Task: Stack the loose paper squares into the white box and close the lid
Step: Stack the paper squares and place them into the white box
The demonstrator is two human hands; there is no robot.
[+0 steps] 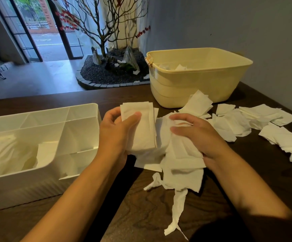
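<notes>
My left hand (pixel 117 131) grips an upright stack of white paper squares (pixel 141 126) at the middle of the table. My right hand (pixel 194 135) rests on a messy heap of loose paper squares (pixel 182 163) beside the stack, fingers curled over some sheets. More loose squares (pixel 257 119) lie scattered to the right. The white box (pixel 42 137) stands open at the left, split into compartments, with paper lying in its near-left section. No lid can be made out.
A cream plastic tub (pixel 197 75) holding some paper stands at the back right. A torn strip of paper (pixel 176 210) trails toward the front edge. The dark wooden table (pixel 141 215) ends at a grey wall on the right. Beyond it stands an indoor tree (pixel 105 32).
</notes>
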